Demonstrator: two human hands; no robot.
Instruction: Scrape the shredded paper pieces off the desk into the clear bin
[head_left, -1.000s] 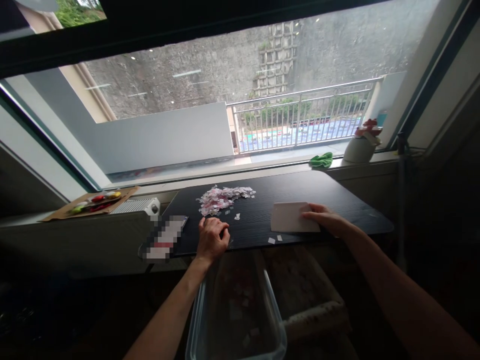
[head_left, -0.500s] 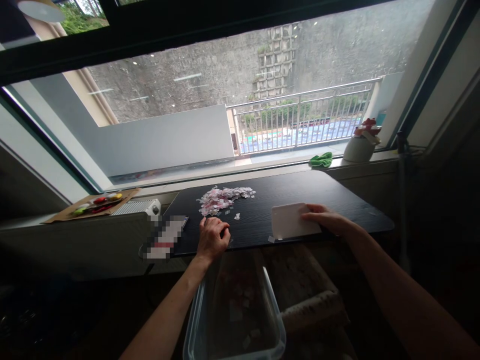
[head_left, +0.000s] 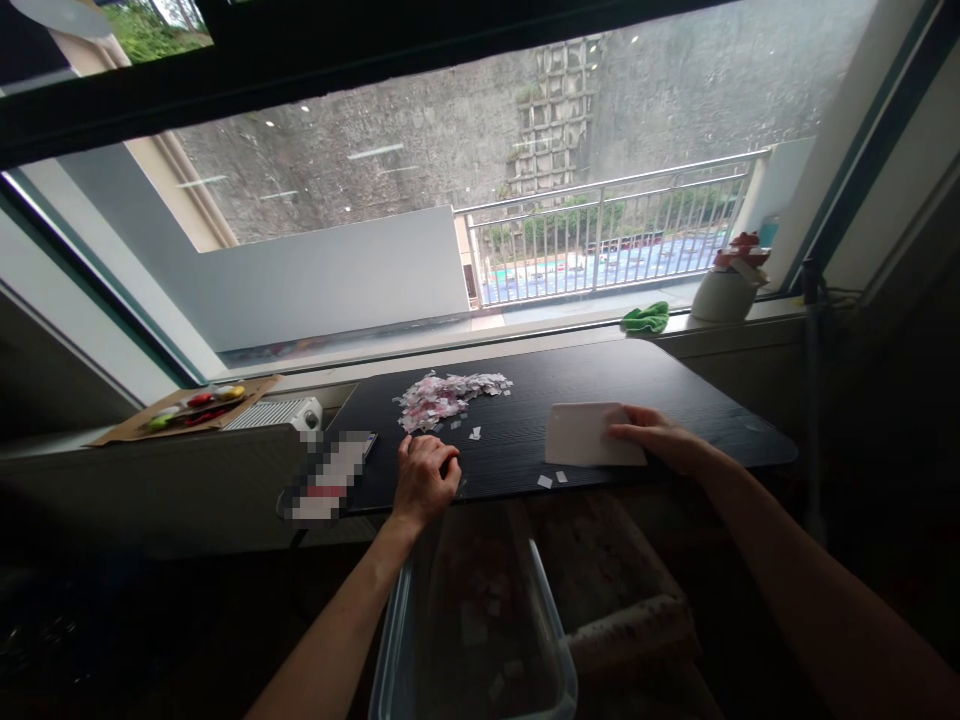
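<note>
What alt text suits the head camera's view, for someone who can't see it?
A right hand holds a white card at a black table; the left hand, curled, is near a heap of paper scraps. A clear bin below holds more pale scraps.

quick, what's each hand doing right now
Left hand: loosely closed; can't tell whether it holds anything.
Right hand: closed, holding the white card.

Daylight through a wide, dark-framed glass window point(head_left: 420, 130), streaked with pale reflections, lays a soft sheen on the black wood-grain table point(head_left: 604, 375). Below, the clear plastic tub point(head_left: 557, 635) sits in deep shadow. Coarse pixel blocks mask a flat rectangular object point(head_left: 331, 480) at left.
</note>
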